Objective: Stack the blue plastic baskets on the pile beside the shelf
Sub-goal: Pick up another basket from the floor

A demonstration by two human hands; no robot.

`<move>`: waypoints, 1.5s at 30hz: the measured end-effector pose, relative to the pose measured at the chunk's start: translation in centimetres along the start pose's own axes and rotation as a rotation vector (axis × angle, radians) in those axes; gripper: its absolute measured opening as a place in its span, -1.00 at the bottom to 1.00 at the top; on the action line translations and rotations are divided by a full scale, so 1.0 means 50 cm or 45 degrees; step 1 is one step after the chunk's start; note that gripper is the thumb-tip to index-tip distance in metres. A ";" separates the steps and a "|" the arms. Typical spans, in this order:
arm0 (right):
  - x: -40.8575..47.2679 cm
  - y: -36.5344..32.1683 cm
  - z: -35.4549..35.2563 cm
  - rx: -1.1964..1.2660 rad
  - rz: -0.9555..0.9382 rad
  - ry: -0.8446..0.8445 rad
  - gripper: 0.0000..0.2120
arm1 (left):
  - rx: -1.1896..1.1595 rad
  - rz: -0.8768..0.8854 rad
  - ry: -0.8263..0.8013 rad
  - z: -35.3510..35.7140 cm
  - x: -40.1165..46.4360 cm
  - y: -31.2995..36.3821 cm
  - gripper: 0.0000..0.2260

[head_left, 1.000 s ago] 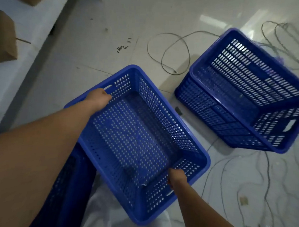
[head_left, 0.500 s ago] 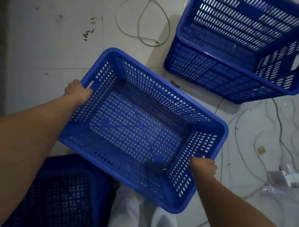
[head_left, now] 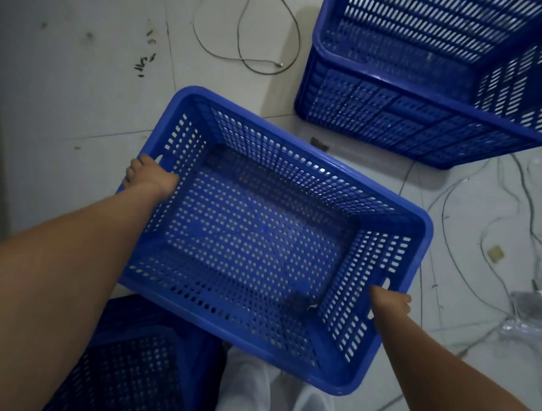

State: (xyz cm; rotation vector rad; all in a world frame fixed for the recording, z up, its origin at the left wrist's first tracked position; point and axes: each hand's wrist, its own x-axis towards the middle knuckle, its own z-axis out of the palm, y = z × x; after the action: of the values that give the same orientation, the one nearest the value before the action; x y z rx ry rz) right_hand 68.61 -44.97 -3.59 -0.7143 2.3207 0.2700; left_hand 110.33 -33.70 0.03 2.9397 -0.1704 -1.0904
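Observation:
I hold an empty blue perforated basket point(head_left: 262, 236) in the air in front of me, tilted, its open top facing up. My left hand point(head_left: 149, 178) grips the handle slot at its far-left end. My right hand point(head_left: 389, 303) grips the handle slot at its near-right end. A pile of larger blue baskets point(head_left: 391, 114), nested one in another, stands on the floor at the upper right. Another blue basket point(head_left: 138, 370) lies low at the bottom left, partly hidden by my left arm and the held basket.
The floor is pale tile. A loose wire loop point(head_left: 246, 27) lies at the top centre, and thin cables point(head_left: 468, 214) trail across the right side. Clear plastic wrapping with a white piece point(head_left: 532, 310) sits at the right edge. My white trousers point(head_left: 270, 395) show below the basket.
The basket has swung round in my hands and risen in view. My view has tipped down, so the pile at the upper right looks closer and the bottom-left basket shows more.

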 end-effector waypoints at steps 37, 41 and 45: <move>-0.177 -0.187 -0.317 0.012 -0.437 -0.098 -0.83 | -0.608 -0.046 0.054 -0.354 -0.152 -0.107 -0.57; -0.251 -0.262 -0.360 0.020 -0.641 -0.192 -0.83 | -0.796 -0.126 0.161 -0.430 -0.232 -0.169 -0.62; -0.372 -0.345 -0.430 0.011 -0.839 -0.246 -0.81 | -0.993 -0.179 0.179 -0.514 -0.350 -0.251 -0.68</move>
State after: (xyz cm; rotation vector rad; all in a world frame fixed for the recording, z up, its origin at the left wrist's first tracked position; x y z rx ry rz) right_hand 77.82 -59.45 24.85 -1.3299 1.7866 0.0235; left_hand 115.12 -20.35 30.41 2.3169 0.3805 -0.7203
